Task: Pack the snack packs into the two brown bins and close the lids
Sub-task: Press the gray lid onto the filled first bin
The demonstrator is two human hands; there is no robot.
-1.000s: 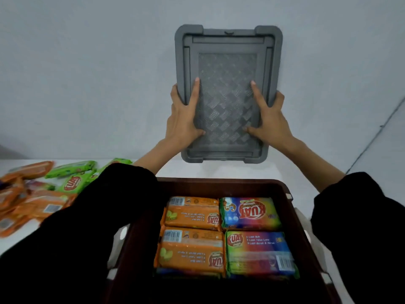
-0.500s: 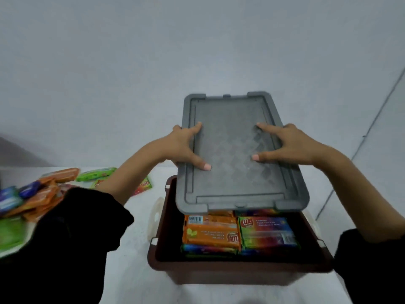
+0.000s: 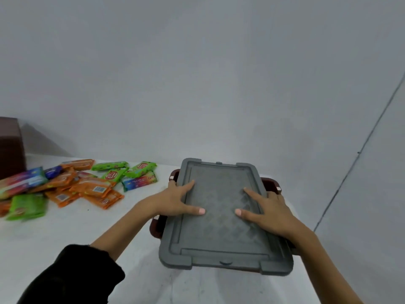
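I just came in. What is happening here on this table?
A person is closing a brown bin. The grey lid lies on top of it, and the left hand and right hand rest spread on the lid. Whether it has snapped shut cannot be seen. Many snack packs lie loose on the white table to the left. What looks like the second brown bin stands at the far left edge.
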